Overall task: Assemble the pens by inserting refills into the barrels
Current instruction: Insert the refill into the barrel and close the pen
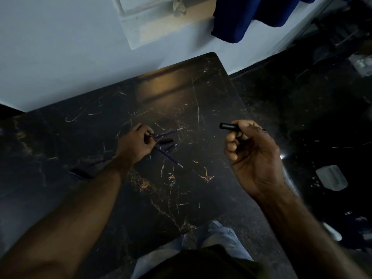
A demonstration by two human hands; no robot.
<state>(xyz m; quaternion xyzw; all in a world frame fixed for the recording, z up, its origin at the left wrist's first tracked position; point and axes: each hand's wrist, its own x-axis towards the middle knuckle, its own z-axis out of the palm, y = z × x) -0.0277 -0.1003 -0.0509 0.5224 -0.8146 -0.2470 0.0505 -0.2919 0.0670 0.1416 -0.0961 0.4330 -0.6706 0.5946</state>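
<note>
now right hand (251,152) grips barrel (227,126), left hand (134,144) pinches refill (169,133).

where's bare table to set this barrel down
The barrel in the right hand fits on bare table between the wall and the refills, or nearer, between the refills and the knee. Crowded: round the left hand, gripping a refill, and by the left forearm, where a pen part lies.

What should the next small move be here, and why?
Probably lift the pinched refill with the left hand and bring it to the barrel: the right hand holds the barrel raised, and the left hand pinches one end among other refills on the table.
</note>
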